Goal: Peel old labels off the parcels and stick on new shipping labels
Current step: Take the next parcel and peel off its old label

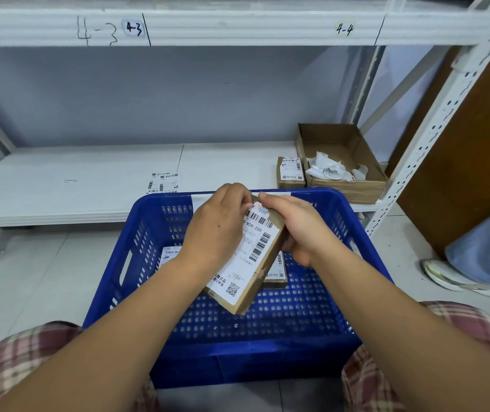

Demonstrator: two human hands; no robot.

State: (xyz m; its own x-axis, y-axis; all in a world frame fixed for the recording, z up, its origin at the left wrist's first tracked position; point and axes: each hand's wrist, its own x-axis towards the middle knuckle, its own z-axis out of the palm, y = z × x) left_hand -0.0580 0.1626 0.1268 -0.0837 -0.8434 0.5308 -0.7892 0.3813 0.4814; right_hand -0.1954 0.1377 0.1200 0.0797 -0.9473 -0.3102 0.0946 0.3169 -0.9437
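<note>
holding the parcel (252, 292) tilted over the blue crate (237, 361) between the knees, the right hand (300, 230) wraps its fingers round the far right edge to steady it. the left hand (217, 224) curls its fingers to pinch the far corner of the old label (249, 248), probably to start the peel. more labelled parcels (276, 270) lie in the crate below. farther off, the shelf (74, 185) carries a loose label (164, 183), a small parcel (290, 172) set aside, and an open box (365, 185) catching crumpled scraps (327, 171).
</note>
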